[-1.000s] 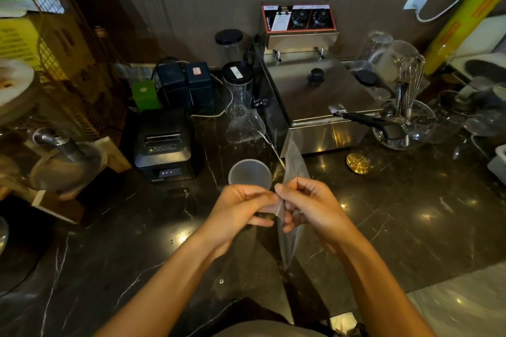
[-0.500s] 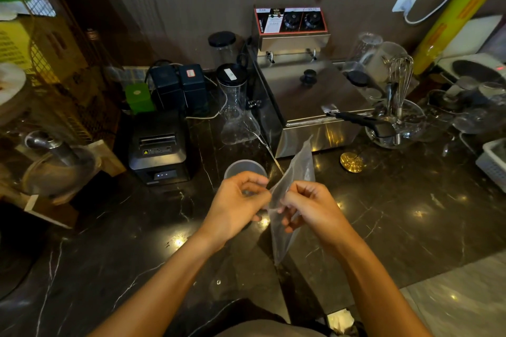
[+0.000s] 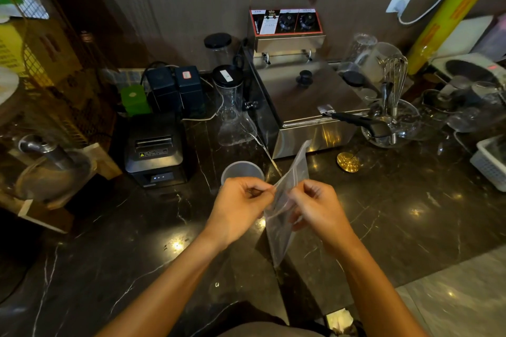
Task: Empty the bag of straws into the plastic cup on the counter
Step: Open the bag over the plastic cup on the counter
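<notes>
Clear plastic bag (image 3: 284,216) now tilts further open-end-up as our left hand (image 3: 238,208) and right hand (image 3: 317,206) pinch its seal apart, above the translucent plastic cup (image 3: 242,171), nothing poured yet.

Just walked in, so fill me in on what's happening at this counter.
A person holds a clear plastic bag with both hands over the dark counter. The left hand and right hand each pinch one side of it, as if pulling it open. The plastic cup stands just beyond the left hand. Nothing has been tipped in yet.

glossy marble counter (image 3: 410,227); clear plastic bag (image 3: 282,227)
</notes>
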